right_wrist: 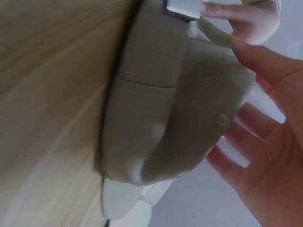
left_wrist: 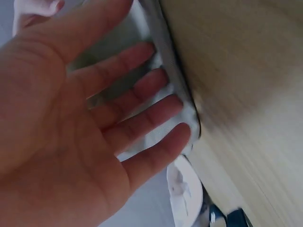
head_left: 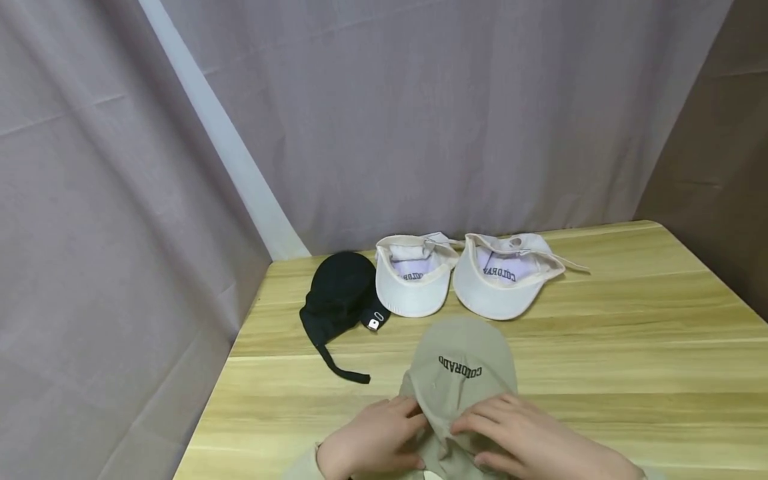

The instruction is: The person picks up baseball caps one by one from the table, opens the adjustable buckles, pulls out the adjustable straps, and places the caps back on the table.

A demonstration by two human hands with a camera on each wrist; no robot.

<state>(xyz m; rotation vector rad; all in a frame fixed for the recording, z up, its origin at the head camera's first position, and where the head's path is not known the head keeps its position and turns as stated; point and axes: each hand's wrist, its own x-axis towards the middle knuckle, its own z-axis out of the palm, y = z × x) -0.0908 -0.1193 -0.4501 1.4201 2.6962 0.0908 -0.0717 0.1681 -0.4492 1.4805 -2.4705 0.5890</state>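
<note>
A khaki baseball cap (head_left: 459,347) with dark COLORADO lettering lies on the table before me, its brim pointing away. My left hand (head_left: 378,433) is at the cap's left side. In the left wrist view, its spread, lightly bent fingers (left_wrist: 151,116) lie against the fabric. The right hand (head_left: 519,430) rests its fingertips on the right of the crown, where the cloth is creased. Seen from the right wrist, the thumb is by the back strap and the fingers lie along the crown. A metal buckle (right_wrist: 183,8) shows on the strap.
Behind the khaki cap, two white caps (head_left: 414,297) (head_left: 498,300) lie upturned side by side, brims towards me. A black cap (head_left: 339,293) sits to their left, its loose strap (head_left: 342,373) trailing forward. Grey curtain (head_left: 420,120) hangs behind the wooden table (head_left: 630,333).
</note>
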